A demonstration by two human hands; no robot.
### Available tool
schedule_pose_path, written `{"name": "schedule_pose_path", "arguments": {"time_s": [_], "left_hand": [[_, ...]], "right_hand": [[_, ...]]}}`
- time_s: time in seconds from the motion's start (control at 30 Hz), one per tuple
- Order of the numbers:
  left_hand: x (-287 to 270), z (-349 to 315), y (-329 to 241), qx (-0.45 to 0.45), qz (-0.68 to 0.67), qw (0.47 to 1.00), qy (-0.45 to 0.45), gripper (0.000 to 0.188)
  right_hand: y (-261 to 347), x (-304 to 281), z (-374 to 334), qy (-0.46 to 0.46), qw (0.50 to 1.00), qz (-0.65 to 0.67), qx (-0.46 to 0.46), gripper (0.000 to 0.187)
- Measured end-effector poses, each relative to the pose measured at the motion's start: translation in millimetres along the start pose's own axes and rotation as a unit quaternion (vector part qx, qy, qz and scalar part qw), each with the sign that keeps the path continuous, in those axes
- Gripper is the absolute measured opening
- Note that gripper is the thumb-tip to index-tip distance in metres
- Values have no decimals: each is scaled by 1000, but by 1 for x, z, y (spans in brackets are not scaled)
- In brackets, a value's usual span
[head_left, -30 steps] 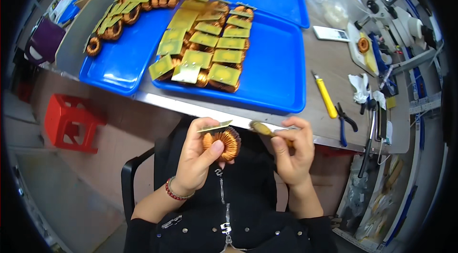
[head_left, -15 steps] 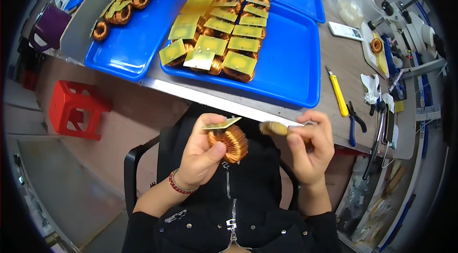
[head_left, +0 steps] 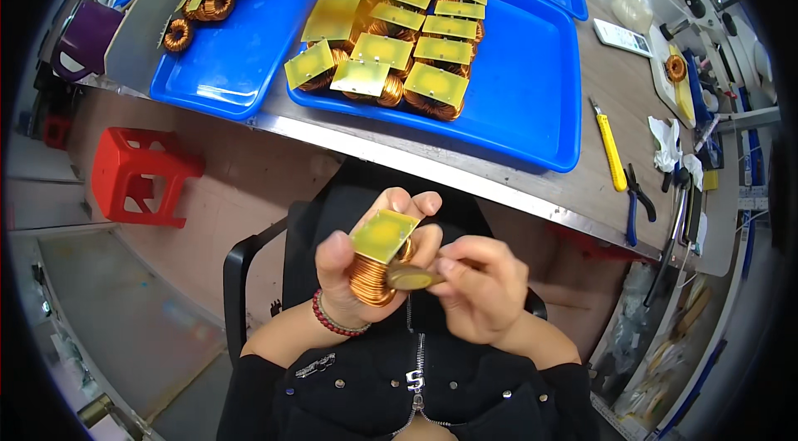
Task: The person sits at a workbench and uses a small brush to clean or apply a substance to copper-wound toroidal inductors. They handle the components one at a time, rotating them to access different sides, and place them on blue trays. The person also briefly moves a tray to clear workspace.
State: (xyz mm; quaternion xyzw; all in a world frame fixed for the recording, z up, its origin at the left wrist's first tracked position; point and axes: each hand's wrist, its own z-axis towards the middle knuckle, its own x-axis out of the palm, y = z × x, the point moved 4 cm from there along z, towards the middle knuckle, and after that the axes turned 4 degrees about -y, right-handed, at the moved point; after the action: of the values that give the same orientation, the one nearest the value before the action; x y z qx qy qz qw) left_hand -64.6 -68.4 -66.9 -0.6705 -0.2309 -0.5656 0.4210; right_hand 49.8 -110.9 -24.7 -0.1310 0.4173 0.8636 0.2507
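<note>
My left hand (head_left: 335, 271) is closed around a copper-wound toroidal coil (head_left: 370, 280), above my lap. A yellow-green square board (head_left: 384, 235) sits on the coil and faces up, tilted. Between its fingertips my right hand (head_left: 484, 291) pinches a small brush (head_left: 413, 278) with a yellowish-brown handle. The brush head is against the side of the coil, just below the board, and its bristles are mostly hidden.
A blue tray (head_left: 519, 108) on the table holds rows of similar coils with boards; another blue tray (head_left: 216, 75) stands left. A yellow utility knife (head_left: 611, 150), blue-handled pliers (head_left: 635, 204) and a white phone-like device (head_left: 623, 37) lie right. A red stool (head_left: 141, 175) stands on the floor.
My right hand has brought the brush leftward and down to the coil. My left hand has turned the coil, so the board now faces up. The view has shifted slightly.
</note>
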Motion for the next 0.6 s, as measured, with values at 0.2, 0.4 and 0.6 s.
{"name": "schedule_pose_path", "arguments": {"time_s": [0.2, 0.4, 0.6], "left_hand": [[-11, -5, -9, -74, 60, 969, -227, 57], [-24, -4, -4, -66, 31, 982, -175, 60], [-15, -3, -6, -61, 27, 985, -158, 64]], "right_hand": [[-6, 14, 7, 3, 985, -163, -63, 18], [-28, -8, 9, -51, 982, -179, -37, 14], [-27, -22, 26, 1, 914, -405, 0, 9]]}}
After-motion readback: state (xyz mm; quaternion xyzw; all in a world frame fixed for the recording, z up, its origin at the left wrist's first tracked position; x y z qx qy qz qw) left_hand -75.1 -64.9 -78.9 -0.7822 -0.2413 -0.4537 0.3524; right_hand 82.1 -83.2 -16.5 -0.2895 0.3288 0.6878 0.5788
